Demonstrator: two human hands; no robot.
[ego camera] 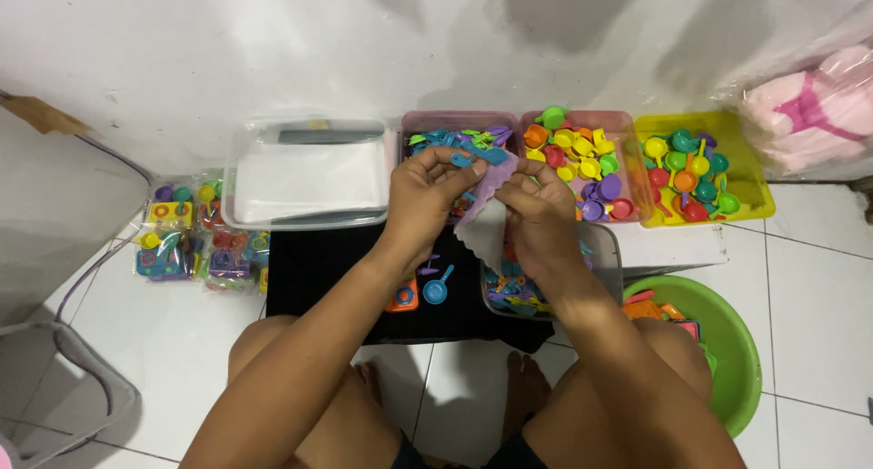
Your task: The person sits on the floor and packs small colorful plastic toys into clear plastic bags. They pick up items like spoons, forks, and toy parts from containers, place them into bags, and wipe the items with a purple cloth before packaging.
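On the white tiled floor a black rectangular mat lies in front of the seated person, and behind it runs a row of containers: a clear lidded plastic box, a pink translucent tray of blue, green and purple toy utensils, a second pink tray of mixed bright toy pans, and a yellow tray of green, red and yellow toy pans. A round green plastic basin sits by the right knee, and finished packets of toys in clear film lie at the far left.

Both hands meet over the mat at a small clear plastic bag with a purple top. The left hand pinches the bag's mouth with thumb and fingers, a small blue toy piece at its fingertips. The right hand grips the other side of the opening, fingers curled closed on the film.

The step in hand looks like filling the bag. The piece seems to need dropping through the held-open mouth, so both grips should keep the film spread apart.

A blue toy pan and an orange toy tray wait on the mat.
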